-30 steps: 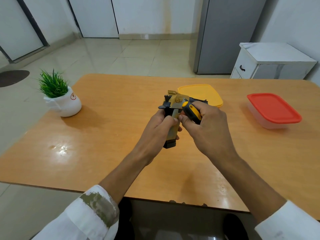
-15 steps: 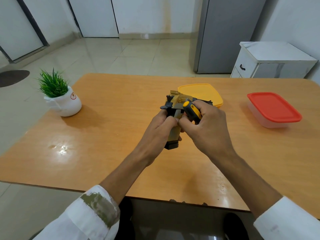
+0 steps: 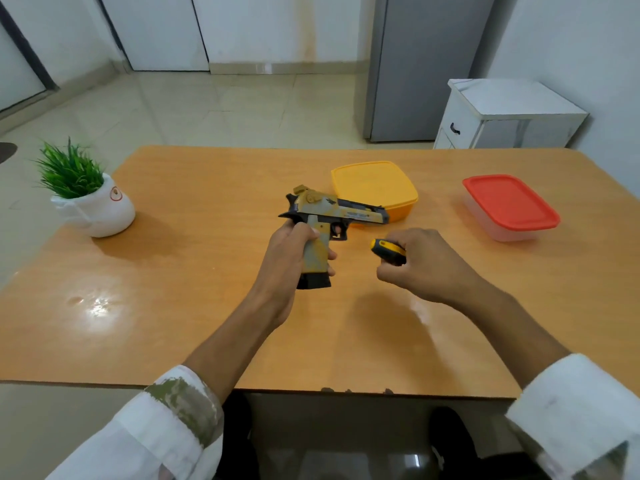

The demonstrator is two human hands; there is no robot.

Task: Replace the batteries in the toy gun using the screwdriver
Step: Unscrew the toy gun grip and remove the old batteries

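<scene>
Left hand [image 3: 294,251]: wrapped tight round the grip of the toy gun [image 3: 329,220], held above the table [image 3: 194,271], barrel running away to its right.
Right hand [image 3: 420,263]: fisted on the screwdriver [image 3: 388,250], just right of the gun, apart.
Hidden: blade, screw, battery cover.

Domestic interior, likely a home kitchen or dining area: wooden table [image 3: 173,306] carrying a potted plant [image 3: 88,195], a yellow-lidded container [image 3: 374,187] and a red-lidded container [image 3: 509,206]; tiled floor [image 3: 207,109]; grey refrigerator [image 3: 426,64]; small white drawer cabinet [image 3: 502,116]; white doors [image 3: 152,29].
</scene>
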